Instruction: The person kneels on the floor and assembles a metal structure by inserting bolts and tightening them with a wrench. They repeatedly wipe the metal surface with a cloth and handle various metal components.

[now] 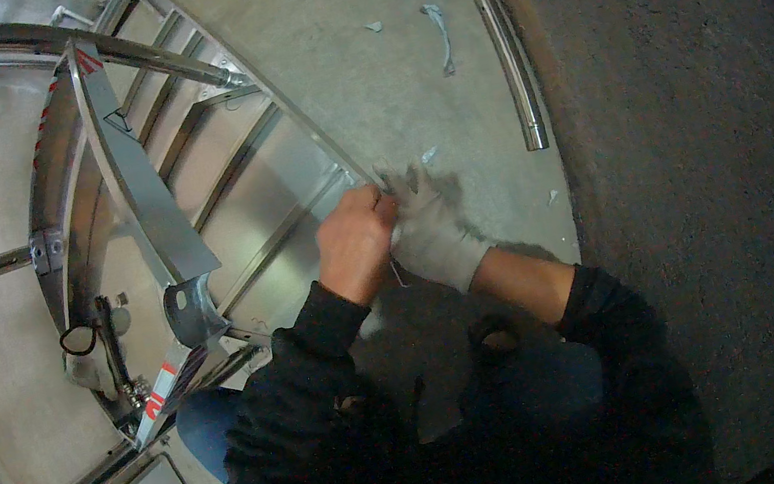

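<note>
My left hand (358, 238), bare, is closed in a fist with the knuckles up. Whatever its fingers grip is hidden. Right beside it is my right hand (435, 239) in a pale grey work glove with darkened fingertips, bent in toward the left fist. Its fingers are partly hidden, and what they pinch is too small to name. Just below where the hands meet dangles a thin whitish strip (399, 272). Both hands are over the edge of a large ribbed metal panel (244, 204), close to its near right corner.
A curved metal piece (133, 171) with red-marked film stands on the panel at left. A bent tube (124, 53) crosses behind it. A pale cloth-like item (89, 372) lies farther left. Film scraps (442, 39) litter the concrete floor. A metal tube (507, 51) lies along the dark mat (676, 146).
</note>
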`<action>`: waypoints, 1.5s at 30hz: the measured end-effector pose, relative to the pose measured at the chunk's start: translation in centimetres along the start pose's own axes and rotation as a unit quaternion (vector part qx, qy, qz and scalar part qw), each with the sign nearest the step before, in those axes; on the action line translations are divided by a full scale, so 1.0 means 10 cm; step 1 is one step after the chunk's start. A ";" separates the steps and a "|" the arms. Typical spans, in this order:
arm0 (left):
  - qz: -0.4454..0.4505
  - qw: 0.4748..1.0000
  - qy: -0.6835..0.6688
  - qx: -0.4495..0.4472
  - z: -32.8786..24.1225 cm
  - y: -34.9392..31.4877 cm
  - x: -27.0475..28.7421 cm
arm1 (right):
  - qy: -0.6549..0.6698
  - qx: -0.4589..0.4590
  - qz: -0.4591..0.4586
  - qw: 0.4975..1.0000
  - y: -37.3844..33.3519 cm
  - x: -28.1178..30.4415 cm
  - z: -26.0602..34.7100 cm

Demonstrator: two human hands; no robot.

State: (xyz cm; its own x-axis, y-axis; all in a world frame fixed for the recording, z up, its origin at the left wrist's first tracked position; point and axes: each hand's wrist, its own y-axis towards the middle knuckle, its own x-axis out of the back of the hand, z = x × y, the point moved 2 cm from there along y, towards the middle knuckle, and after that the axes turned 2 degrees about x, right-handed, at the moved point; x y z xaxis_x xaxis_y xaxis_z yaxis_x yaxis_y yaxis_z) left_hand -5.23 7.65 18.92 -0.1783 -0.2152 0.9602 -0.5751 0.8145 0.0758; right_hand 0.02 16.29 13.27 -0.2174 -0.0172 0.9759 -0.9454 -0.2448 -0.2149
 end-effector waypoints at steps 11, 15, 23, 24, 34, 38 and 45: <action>0.000 1.000 -0.015 0.002 0.05 -0.06 -0.07 | 0.136 0.017 -0.150 0.979 0.00 -0.07 0.00; -0.037 0.996 -0.054 0.065 0.05 -0.09 -0.10 | 0.132 0.022 -0.164 0.977 0.02 -0.12 0.01; -0.090 0.926 -0.280 0.234 -0.05 -0.20 -0.19 | 0.178 -0.048 -0.172 0.968 0.20 -0.40 0.07; -0.109 0.928 -0.275 0.229 -0.09 -0.20 -0.21 | 0.145 -0.047 -0.170 0.974 0.18 -0.43 0.07; -0.061 0.968 -0.186 0.158 -0.02 -0.19 -0.10 | 0.032 0.061 -0.102 0.992 -0.06 -0.17 0.12; 0.027 0.993 -0.092 0.070 0.02 0.00 0.03 | 0.015 0.080 -0.116 0.990 -0.04 -0.26 0.19; 0.047 0.998 -0.023 0.040 0.03 0.02 -0.15 | -0.017 0.043 -0.166 0.985 -0.04 -0.42 0.31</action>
State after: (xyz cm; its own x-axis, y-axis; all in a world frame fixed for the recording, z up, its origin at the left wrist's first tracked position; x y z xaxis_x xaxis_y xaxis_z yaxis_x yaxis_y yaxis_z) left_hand -5.31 7.98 17.39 -0.2704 -0.1654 0.9484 -0.6162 0.7866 -0.0385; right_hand 2.02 13.41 9.39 0.1092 0.0452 0.9930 -0.9385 -0.3244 0.1180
